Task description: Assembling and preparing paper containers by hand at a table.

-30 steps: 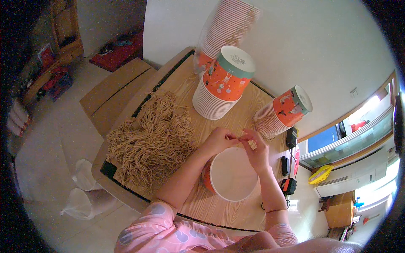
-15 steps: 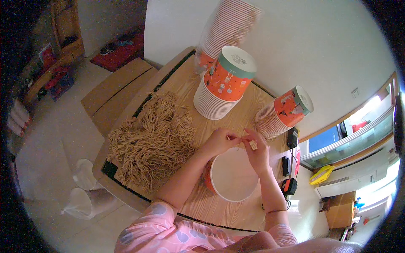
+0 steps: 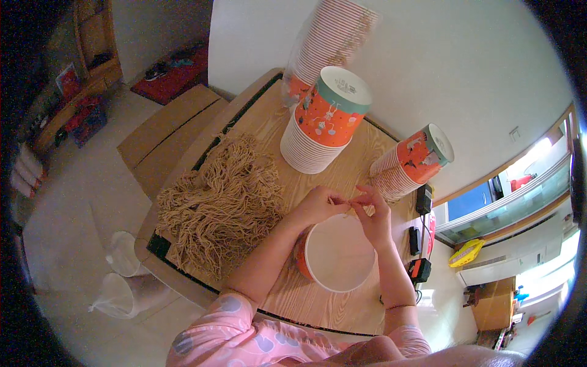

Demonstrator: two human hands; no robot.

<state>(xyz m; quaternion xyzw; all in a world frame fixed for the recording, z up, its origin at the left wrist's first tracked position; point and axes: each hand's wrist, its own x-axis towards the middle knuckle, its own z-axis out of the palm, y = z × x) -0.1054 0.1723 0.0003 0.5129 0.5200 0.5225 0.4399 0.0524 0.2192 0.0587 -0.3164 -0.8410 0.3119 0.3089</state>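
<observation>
My left hand (image 3: 320, 205) and my right hand (image 3: 375, 215) meet above the far rim of an open paper bucket (image 3: 341, 260), white inside with an orange outer wall. Between their pinched fingertips is a thin piece of tan string (image 3: 348, 208), mostly hidden by the fingers. Left of my left forearm lies a big loose heap of tan twine (image 3: 220, 205). Beyond the hands, a stack of upside-down paper buckets (image 3: 333, 119), orange and green, stands on the wood-grain table (image 3: 330, 312). A second upside-down stack (image 3: 413, 160) stands to the right.
A bagged stack of paper buckets (image 3: 335, 40) leans at the back by the wall. Black power adapters (image 3: 419, 270) with cables line the table's right edge. A cardboard box (image 3: 168, 131) stands beyond the left edge; clear plastic-wrapped stacks (image 3: 119, 293) lie on the floor.
My fingertips have shifted very slightly at the string, with both hands still pinched together over the rim. The bucket, twine heap and stacks have not moved.
</observation>
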